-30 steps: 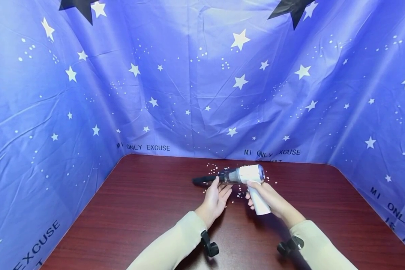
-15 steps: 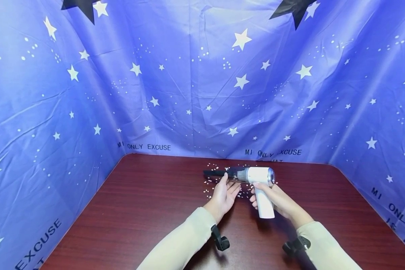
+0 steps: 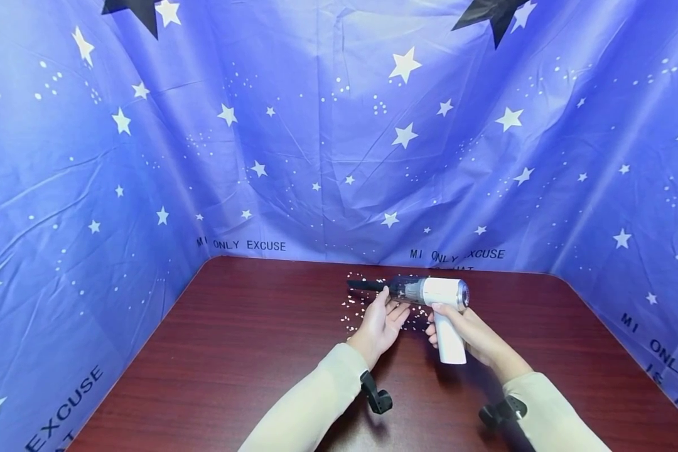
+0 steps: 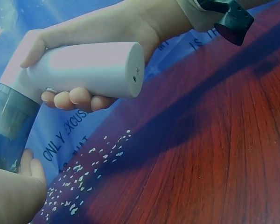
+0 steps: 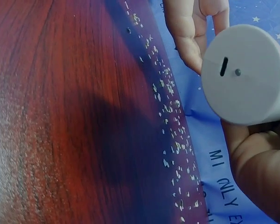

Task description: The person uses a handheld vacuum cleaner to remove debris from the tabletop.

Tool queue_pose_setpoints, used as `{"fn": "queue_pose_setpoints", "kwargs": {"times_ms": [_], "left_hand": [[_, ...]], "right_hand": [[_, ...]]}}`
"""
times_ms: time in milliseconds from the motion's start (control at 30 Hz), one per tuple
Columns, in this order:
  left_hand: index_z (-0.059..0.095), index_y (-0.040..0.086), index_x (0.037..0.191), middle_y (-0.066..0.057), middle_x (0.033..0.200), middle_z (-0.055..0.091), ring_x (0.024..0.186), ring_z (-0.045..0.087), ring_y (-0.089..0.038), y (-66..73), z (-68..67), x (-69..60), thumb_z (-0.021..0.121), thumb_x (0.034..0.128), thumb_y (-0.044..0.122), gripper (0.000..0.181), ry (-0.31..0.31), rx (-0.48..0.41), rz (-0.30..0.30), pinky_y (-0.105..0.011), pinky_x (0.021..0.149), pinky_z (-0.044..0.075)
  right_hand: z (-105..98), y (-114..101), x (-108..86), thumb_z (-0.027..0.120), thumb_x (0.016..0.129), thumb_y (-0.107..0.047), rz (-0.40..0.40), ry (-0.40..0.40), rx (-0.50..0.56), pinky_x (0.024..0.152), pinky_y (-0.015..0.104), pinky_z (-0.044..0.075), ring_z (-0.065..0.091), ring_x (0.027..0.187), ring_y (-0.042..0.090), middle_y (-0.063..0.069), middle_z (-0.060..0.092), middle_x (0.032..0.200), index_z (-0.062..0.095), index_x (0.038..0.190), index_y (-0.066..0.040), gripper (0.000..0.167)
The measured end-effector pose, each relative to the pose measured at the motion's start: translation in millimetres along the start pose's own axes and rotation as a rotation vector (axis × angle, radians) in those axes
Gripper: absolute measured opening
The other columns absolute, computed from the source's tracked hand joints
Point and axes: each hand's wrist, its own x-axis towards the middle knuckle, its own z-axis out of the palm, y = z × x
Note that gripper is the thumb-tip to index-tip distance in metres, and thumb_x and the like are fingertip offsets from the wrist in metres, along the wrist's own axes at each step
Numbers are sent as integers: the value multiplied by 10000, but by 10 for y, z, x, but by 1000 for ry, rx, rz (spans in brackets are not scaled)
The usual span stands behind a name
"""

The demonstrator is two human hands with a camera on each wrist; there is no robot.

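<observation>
A white cordless handheld vacuum cleaner (image 3: 444, 291) with a clear dust cup (image 3: 409, 289) and a black crevice nozzle (image 3: 366, 285) is held above the table, nozzle to the left. My right hand (image 3: 477, 336) grips its handle (image 4: 93, 70), fingers curled round it. My left hand (image 3: 380, 321) is palm up under the front part, thumb against its near side and fingers fairly straight beneath. White scraps (image 5: 170, 107) lie scattered on the table below and around the nozzle. In the right wrist view the handle's round end (image 5: 242, 74) hides part of the vacuum.
The dark red wooden table (image 3: 248, 351) spreads out on all sides of the scraps. A blue star-printed curtain (image 3: 316, 157) hangs along its back and sides. Black wrist camera mounts (image 3: 377, 394) sit on both sleeves.
Both hands have moved to the right with the vacuum, and its nozzle has come nearly level. More scraps show to the left of the left hand.
</observation>
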Motion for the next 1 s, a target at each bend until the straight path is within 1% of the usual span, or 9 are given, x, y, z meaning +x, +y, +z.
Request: {"fn": "queue_pose_setpoints", "kwargs": {"times_ms": [100,133,200,400,600,733,867,1000], "left_hand": [[367,-100,1437,-334,1452,415,1368,413,-432,17,2,-6,423,1083,293,532,2,-12,-10,-469,1165,322],[339,-104,1455,-333,1480,383,1389,380,-437,31,22,-15,394,1089,279,533,21,-19,-22,-471,1178,296],[323,-105,1466,-337,1495,362,1397,362,-448,48,17,-24,391,1088,275,540,26,-31,-27,-475,1179,291],[354,-81,1449,-310,1494,377,1391,383,-427,64,-1,-35,413,1081,285,522,33,-44,-38,-470,1177,295],[432,-47,1412,-282,1459,437,1358,443,-404,80,-19,-32,456,1071,295,483,23,-10,-50,-471,1170,309],[456,-33,1407,-274,1435,467,1338,473,-392,106,-37,-43,482,1064,295,475,15,16,-64,-469,1167,316],[440,-22,1422,-264,1420,491,1330,488,-376,137,-63,-62,486,1064,304,486,-11,67,-80,-472,1169,310],[446,-11,1418,-256,1390,528,1312,509,-370,176,-98,-72,513,1056,311,490,-24,101,-96,-470,1160,326]], "right_hand": [[-3,7,9,497,1060,-329,-1,-5,7,723,412,618,705,730,192,113,691,830,556,1038,29,364],[-5,10,15,493,1061,-330,-1,-10,11,725,413,618,705,732,191,108,692,830,562,1031,19,357],[-5,15,29,488,1062,-333,-1,-24,19,729,407,617,704,735,186,98,694,831,572,1009,-16,333],[-3,30,57,481,1061,-350,4,-37,45,718,379,615,698,726,168,79,691,819,570,985,-43,329],[-9,46,54,479,1048,-406,67,-8,117,695,338,606,678,700,139,42,672,790,585,945,-77,361],[-22,45,41,470,1043,-410,101,8,140,691,323,602,666,685,123,18,661,769,600,916,-96,363],[-47,35,21,453,1047,-400,108,-6,156,675,299,595,652,675,108,7,647,758,600,899,-103,363],[-60,25,9,427,1058,-389,113,-31,175,662,280,589,644,671,100,-1,635,752,598,891,-111,366]]}}
